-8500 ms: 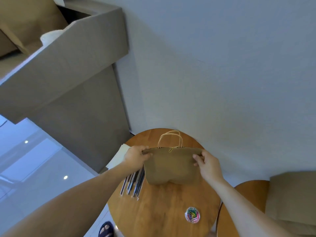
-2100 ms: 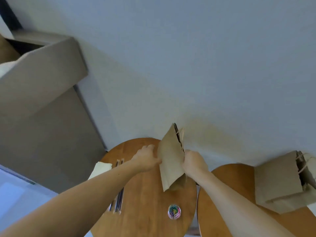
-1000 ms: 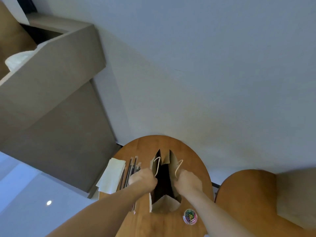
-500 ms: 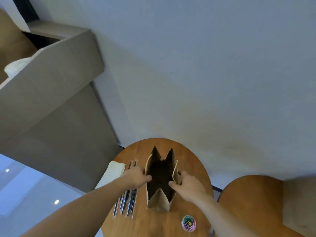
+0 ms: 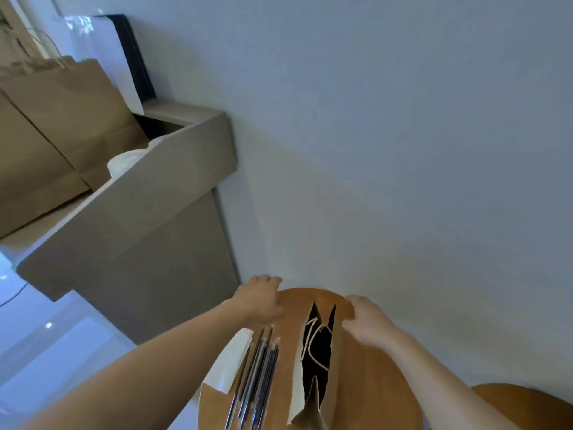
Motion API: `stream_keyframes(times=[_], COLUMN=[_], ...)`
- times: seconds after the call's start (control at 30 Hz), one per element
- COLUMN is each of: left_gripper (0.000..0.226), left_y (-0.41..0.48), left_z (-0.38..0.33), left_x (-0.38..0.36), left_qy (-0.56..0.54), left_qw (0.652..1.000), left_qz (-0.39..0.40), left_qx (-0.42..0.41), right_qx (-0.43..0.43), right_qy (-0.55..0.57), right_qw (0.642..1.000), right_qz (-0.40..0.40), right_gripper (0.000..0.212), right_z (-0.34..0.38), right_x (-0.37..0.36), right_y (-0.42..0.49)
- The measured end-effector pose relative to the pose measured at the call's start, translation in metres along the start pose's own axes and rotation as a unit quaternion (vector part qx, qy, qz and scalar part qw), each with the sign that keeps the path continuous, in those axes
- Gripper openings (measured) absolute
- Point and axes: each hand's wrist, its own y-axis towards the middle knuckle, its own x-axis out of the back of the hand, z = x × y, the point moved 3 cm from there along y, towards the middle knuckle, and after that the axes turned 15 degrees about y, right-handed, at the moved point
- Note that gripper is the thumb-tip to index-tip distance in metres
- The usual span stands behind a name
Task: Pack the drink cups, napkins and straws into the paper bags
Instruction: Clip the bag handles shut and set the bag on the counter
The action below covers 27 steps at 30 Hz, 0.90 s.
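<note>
An open brown paper bag stands upright on the round wooden table, its dark mouth and cord handles showing. Left of it lie several dark wrapped straws and a stack of white napkins. My left hand reaches past the table's far left edge, fingers apart, holding nothing. My right hand hovers just right of the bag's top, fingers loosely curled, empty. No drink cups are in view.
A grey counter stands at the left against the wall, with larger brown paper bags and something white on it. A second round table's edge shows at the lower right. The wall runs right behind the table.
Both hands have let go of the bag's rim and moved forward past it. The bag stays standing open. The view has swung left toward the counter.
</note>
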Motion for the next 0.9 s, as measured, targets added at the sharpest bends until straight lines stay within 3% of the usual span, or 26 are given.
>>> stream_keyframes(times=[0.13,0.3,0.57,0.73,0.9], left_gripper=[0.073,0.073,0.071,0.070,0.070], left_y=[-0.003,-0.009,-0.036,-0.044,-0.038], left_z=[0.022,0.065,0.195,0.303,0.386], left_x=[0.053,0.121,0.231,0.249,0.224], left_qy=[0.062,0.064,0.063,0.047,0.020], left_qw=[0.996,0.988,0.960,0.957,0.967], left_qz=[-0.061,-0.140,-0.272,-0.281,-0.242], left_qx=[-0.005,-0.005,0.014,0.056,0.081], right_qx=[0.081,0.153,0.265,0.323,0.314], right_qy=[-0.042,-0.077,-0.094,-0.097,-0.138], right_qw=[0.996,0.985,0.954,0.935,0.937], right_qz=[-0.017,-0.035,-0.107,-0.107,-0.065], right_gripper=[0.060,0.059,0.055,0.055,0.066], right_z=[0.071,0.166,0.340,0.440,0.509], right_x=[0.014,0.022,0.019,-0.015,-0.065], right_y=[0.007,0.011,0.019,0.038,0.079])
